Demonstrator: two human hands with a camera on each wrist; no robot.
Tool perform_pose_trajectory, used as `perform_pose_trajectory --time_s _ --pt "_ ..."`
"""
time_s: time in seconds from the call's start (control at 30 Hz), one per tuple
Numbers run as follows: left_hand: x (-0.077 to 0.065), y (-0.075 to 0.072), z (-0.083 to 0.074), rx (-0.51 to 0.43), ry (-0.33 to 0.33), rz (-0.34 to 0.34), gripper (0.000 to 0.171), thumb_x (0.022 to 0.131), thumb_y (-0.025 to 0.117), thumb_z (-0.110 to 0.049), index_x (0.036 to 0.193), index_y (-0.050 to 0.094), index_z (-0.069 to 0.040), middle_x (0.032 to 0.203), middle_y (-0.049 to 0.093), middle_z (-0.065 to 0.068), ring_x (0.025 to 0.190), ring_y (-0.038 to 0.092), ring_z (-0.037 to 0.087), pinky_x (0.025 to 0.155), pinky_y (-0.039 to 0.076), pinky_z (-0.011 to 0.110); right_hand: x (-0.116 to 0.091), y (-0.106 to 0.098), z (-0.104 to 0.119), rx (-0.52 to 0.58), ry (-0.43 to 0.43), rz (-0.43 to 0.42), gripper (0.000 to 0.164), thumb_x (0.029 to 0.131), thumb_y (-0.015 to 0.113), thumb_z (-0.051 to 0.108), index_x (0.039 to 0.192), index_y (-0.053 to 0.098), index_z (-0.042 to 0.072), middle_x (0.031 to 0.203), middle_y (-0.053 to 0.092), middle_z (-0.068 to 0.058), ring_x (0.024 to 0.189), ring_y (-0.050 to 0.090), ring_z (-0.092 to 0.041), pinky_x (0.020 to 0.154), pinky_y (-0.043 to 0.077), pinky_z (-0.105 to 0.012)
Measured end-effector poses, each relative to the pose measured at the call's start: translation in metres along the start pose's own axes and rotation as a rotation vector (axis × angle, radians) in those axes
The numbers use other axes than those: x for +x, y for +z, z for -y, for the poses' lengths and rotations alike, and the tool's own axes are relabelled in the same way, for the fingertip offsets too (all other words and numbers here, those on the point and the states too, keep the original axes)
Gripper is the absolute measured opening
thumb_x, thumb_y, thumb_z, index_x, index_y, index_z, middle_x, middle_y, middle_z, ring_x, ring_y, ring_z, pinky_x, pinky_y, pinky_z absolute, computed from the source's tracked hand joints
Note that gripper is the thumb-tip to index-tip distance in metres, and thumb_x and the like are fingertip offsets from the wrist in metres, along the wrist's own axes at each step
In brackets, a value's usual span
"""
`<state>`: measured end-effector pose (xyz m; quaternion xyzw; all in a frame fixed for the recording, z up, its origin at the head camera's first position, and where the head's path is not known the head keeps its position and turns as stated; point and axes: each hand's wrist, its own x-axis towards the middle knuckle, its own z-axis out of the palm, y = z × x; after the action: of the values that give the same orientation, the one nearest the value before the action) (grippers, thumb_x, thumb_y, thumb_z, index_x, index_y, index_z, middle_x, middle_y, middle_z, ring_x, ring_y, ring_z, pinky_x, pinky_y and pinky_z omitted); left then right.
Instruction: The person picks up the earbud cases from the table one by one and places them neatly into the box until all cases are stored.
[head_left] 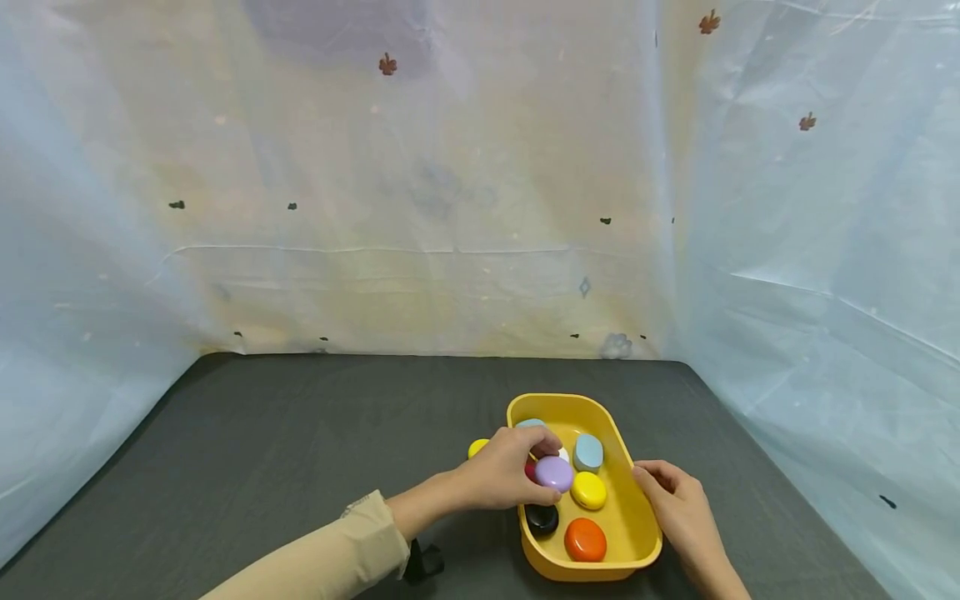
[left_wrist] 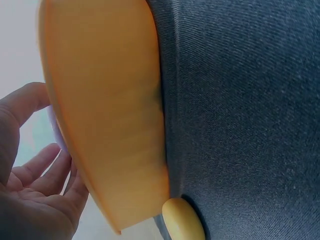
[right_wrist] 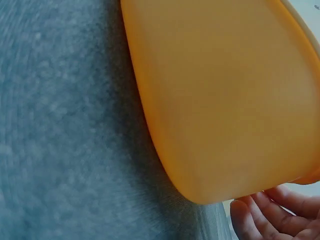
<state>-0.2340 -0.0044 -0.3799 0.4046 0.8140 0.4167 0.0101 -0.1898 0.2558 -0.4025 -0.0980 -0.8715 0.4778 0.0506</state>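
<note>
My left hand (head_left: 506, 471) is over the left side of a yellow plastic box (head_left: 637, 533), pinching a smooth purple pebble-like piece (head_left: 554, 474) between thumb and fingers. In the left wrist view only a sliver of the purple piece (left_wrist: 56, 129) shows behind the box wall. At the box's right rim, my right hand (head_left: 678, 508) holds the edge with its thumb by the rim and its fingers against the outside. Inside lie orange (head_left: 585, 540), black (head_left: 542, 520), yellow (head_left: 588, 491) and light blue (head_left: 588, 452) pieces. Red and white ones are partly hidden by my left hand.
Outside the box, a yellow piece (head_left: 477, 448) lies on the dark grey cloth-covered table (head_left: 337, 425) at its left side. A black strap-like item (head_left: 424, 563) shows below the left sleeve. Pale plastic sheeting (head_left: 450, 208) stands around the table's back and sides.
</note>
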Motion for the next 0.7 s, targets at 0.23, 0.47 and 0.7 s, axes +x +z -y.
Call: perform_pose_trajectory --time_s 0.23,0.47,0.7 --pt "0.0047 0.0033 0.0021 0.020 -0.006 0.009 0.048 0.078 0.084 -0.018 0.118 0.062 -0.003 0.107 0.065 -0.005 0.095 0.058 0.003 0.082 0.049 0.017 0.0006 -0.0010 -0.0010 -0.004 0.008 -0.001 0.038 0.100 0.058 0.030 0.116 0.066 -0.003 0.098 0.066 -0.009 0.082 0.058 -0.022 0.065 0.053 -0.027" --pt "0.0078 0.0054 0.0023 0.047 0.019 0.025 0.051 0.079 0.083 -0.020 0.122 0.061 -0.003 0.110 0.065 -0.003 0.099 0.058 0.004 0.087 0.049 0.020 0.0024 -0.0002 -0.0015 -0.012 0.000 0.003 0.037 0.101 0.058 0.030 0.116 0.067 -0.003 0.099 0.066 -0.009 0.082 0.058 -0.022 0.065 0.053 -0.027" --pt "0.0052 0.0030 0.0039 0.034 0.000 -0.029 0.051 0.083 0.080 -0.025 0.126 0.061 -0.007 0.122 0.063 0.003 0.111 0.058 0.018 0.093 0.048 0.028 0.0022 -0.0001 -0.0011 -0.036 0.010 0.008 0.038 0.101 0.056 0.030 0.116 0.066 -0.003 0.099 0.066 -0.009 0.082 0.056 -0.022 0.067 0.052 -0.028"
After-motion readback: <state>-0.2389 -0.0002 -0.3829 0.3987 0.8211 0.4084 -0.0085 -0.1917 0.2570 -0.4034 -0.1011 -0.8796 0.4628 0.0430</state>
